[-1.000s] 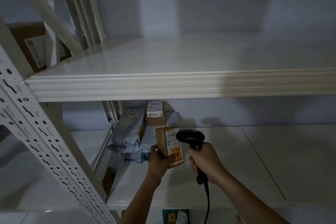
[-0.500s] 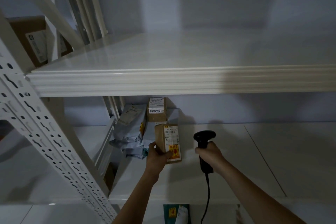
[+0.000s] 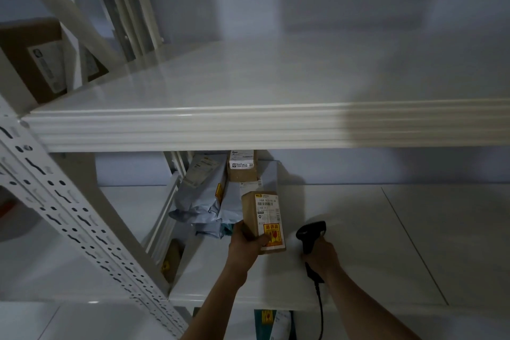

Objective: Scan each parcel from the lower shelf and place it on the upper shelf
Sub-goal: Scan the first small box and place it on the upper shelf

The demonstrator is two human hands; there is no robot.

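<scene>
Nearest you, your right hand (image 3: 321,257) was curled round the handle of the black scanner (image 3: 310,234), its matte plastic head tipped up and left, its cable hanging down past the front edge of the lower shelf (image 3: 372,270). Just left of it, your left hand (image 3: 244,248) had its grip closed on the bottom end of a small brown box (image 3: 262,218), thumb pressed on the labelled face. The box was a narrow cardboard block standing nearly upright, long axis running from your palm up toward the shelf above, its white barcode label and yellow-red sticker facing you. It was held over the lower shelf, apart from the scanner.

That shelf was smooth, glossy white, with broad bare room to the right of your hands.

Behind the box lay a heap of crinkled grey bags (image 3: 201,201), with another brown box (image 3: 242,168) standing against the back.

Above, the upper shelf (image 3: 248,124) showed a ribbed white front edge and a wide flat top.
</scene>
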